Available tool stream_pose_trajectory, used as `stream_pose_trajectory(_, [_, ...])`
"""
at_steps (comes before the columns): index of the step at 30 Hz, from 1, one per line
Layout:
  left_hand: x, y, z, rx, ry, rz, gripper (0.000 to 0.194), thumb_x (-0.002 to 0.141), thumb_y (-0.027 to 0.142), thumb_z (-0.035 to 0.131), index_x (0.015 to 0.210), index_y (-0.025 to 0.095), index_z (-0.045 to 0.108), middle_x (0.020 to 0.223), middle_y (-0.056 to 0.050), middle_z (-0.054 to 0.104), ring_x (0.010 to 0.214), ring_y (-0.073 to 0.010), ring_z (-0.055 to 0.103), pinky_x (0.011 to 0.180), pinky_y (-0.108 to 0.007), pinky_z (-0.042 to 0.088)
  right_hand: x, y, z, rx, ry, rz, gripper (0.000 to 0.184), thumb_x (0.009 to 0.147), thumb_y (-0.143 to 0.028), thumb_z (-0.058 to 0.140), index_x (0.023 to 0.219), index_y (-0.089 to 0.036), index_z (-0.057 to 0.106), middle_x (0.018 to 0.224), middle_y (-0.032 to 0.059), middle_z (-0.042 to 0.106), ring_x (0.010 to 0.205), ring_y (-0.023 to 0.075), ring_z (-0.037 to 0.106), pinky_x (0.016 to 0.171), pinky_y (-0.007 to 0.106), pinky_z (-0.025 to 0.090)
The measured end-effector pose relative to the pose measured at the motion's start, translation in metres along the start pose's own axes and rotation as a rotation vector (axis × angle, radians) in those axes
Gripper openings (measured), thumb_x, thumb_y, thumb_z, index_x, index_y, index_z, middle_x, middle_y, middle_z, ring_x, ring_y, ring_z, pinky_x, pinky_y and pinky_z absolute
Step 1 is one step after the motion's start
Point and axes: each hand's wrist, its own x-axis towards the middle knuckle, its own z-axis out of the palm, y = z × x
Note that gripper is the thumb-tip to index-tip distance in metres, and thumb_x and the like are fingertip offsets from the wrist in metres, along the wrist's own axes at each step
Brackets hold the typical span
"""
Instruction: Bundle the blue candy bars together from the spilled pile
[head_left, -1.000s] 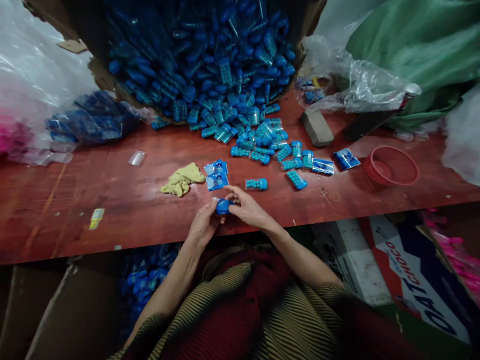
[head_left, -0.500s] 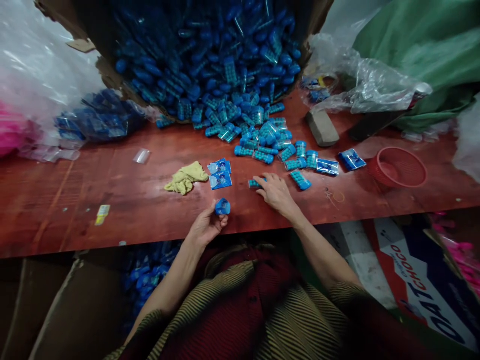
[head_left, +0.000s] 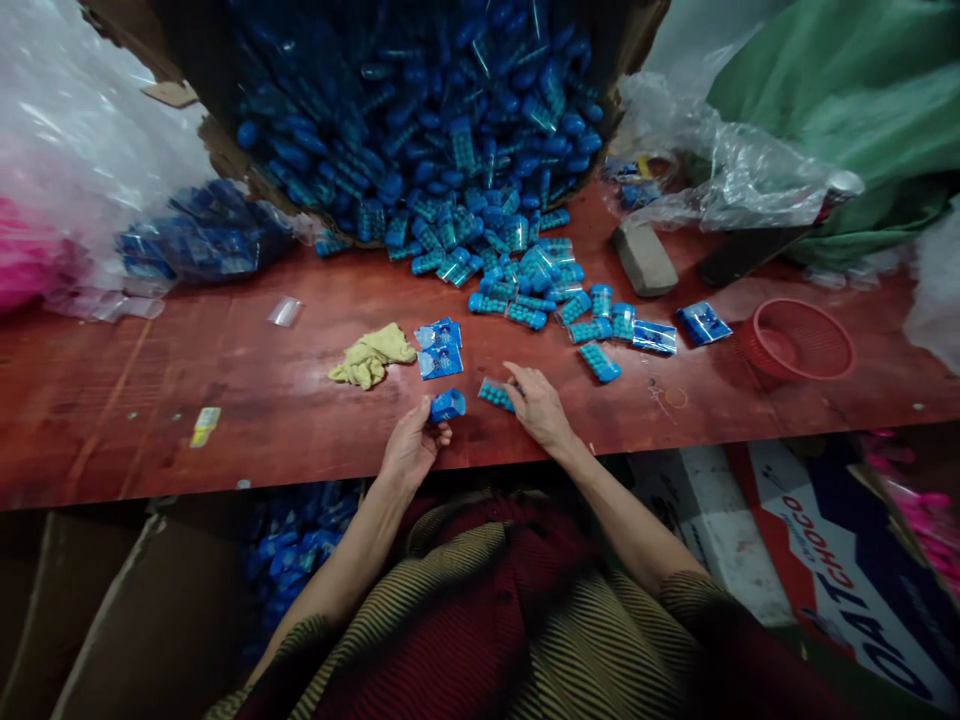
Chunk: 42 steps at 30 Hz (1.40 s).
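Note:
Between the thumb and fingers of my left hand is a small blue printed sleeve, its open end turned to the right. My right hand is closed on a clear tube of teal balls, just right of the sleeve; the tube's right end is hidden under my fingers. A narrow gap separates tube and sleeve. Beyond my left hand lie flat blue sleeves and a crumpled yellow cloth. Another ball-filled tube with a blue cap rests to the right of my right hand.
A big carton spills many blue-capped tubes onto the red table. A grey block, blue packs and a red basket stand right. A bag of blue sleeves lies back left.
My right hand has drawn the tube left and nearer to me, close to the sleeve. My left hand has turned the sleeve so its open end faces the tube.

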Motion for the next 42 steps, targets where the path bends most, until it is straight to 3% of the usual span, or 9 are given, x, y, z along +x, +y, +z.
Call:
stream_pose_trajectory(4, [0.002, -0.003, 0.000, 0.025, 0.024, 0.082, 0.031, 0.066, 0.038, 0.075, 0.074, 0.015, 0.056, 0.051, 0.001, 0.056, 0.043, -0.0112, 0.052, 0.038, -0.020, 0.040, 0.000, -0.009, 0.003, -0.022, 0.043, 0.081, 0.037, 0.095, -0.028, 0.038, 0.126, -0.015, 0.053, 0.107, 0.0125, 0.063, 0.097, 0.0244, 0.053, 0.083, 0.035, 0.040])
stream_pose_trajectory(7, [0.001, -0.001, -0.003, 0.023, 0.005, 0.134, 0.032, 0.065, 0.038, 0.075, 0.074, 0.015, 0.055, 0.054, 0.001, 0.058, 0.044, -0.0110, 0.053, 0.038, -0.020, 0.040, -0.004, -0.015, -0.001, -0.038, 0.008, 0.038, 0.037, 0.094, -0.033, 0.043, 0.126, -0.018, 0.053, 0.113, 0.0115, 0.061, 0.100, 0.0249, 0.052, 0.081, 0.035, 0.039])
stream_pose_trajectory(10, [-0.001, 0.002, -0.006, -0.016, -0.050, 0.090, 0.030, 0.068, 0.038, 0.074, 0.073, 0.015, 0.055, 0.053, 0.001, 0.057, 0.043, -0.0108, 0.052, 0.038, -0.020, 0.040, -0.011, -0.019, -0.001, -0.134, -0.059, -0.076, 0.036, 0.090, -0.030, 0.051, 0.124, -0.020, 0.053, 0.109, 0.0114, 0.061, 0.097, 0.0259, 0.051, 0.077, 0.035, 0.038])
stream_pose_trajectory(13, [-0.003, 0.005, -0.006, -0.072, -0.070, 0.004, 0.024, 0.075, 0.037, 0.068, 0.074, 0.017, 0.054, 0.051, 0.001, 0.056, 0.043, -0.0110, 0.052, 0.038, -0.019, 0.039, -0.014, -0.019, 0.003, -0.148, -0.043, -0.088, 0.035, 0.087, -0.024, 0.054, 0.122, -0.020, 0.055, 0.104, 0.0118, 0.061, 0.093, 0.0258, 0.051, 0.077, 0.036, 0.038])
stream_pose_trajectory(19, [-0.003, 0.007, -0.002, -0.054, -0.003, -0.079, 0.024, 0.085, 0.037, 0.055, 0.075, 0.015, 0.056, 0.049, -0.001, 0.055, 0.044, -0.0114, 0.054, 0.039, -0.019, 0.042, -0.009, -0.023, -0.006, 0.385, 0.158, -0.096, 0.034, 0.086, -0.024, 0.056, 0.119, -0.019, 0.056, 0.104, 0.0087, 0.058, 0.097, 0.0214, 0.054, 0.087, 0.036, 0.044])
stream_pose_trajectory(23, [-0.003, 0.003, 0.002, -0.048, 0.015, -0.076, 0.024, 0.084, 0.036, 0.057, 0.074, 0.014, 0.058, 0.050, -0.001, 0.055, 0.043, -0.0106, 0.054, 0.040, -0.019, 0.043, -0.013, -0.036, -0.013, 0.454, 0.216, -0.183, 0.034, 0.084, -0.024, 0.058, 0.118, -0.023, 0.058, 0.103, 0.0072, 0.056, 0.098, 0.0214, 0.053, 0.088, 0.038, 0.046])
stream_pose_trajectory(30, [-0.006, 0.003, 0.004, -0.059, 0.018, -0.064, 0.020, 0.084, 0.032, 0.058, 0.076, 0.014, 0.058, 0.050, -0.001, 0.056, 0.042, -0.0100, 0.053, 0.039, -0.018, 0.043, -0.017, -0.039, -0.013, 0.404, 0.145, -0.272, 0.037, 0.086, -0.022, 0.057, 0.123, -0.025, 0.058, 0.107, 0.0074, 0.056, 0.096, 0.0217, 0.050, 0.087, 0.039, 0.047])
stream_pose_trajectory(42, [-0.004, 0.005, -0.007, 0.012, -0.109, 0.026, 0.025, 0.076, 0.036, 0.067, 0.080, 0.013, 0.058, 0.062, -0.003, 0.066, 0.048, -0.0142, 0.061, 0.041, -0.021, 0.050, -0.015, -0.030, -0.015, 0.385, 0.089, -0.351, 0.034, 0.085, -0.020, 0.057, 0.118, -0.027, 0.062, 0.115, 0.0080, 0.058, 0.103, 0.0228, 0.049, 0.091, 0.043, 0.046])
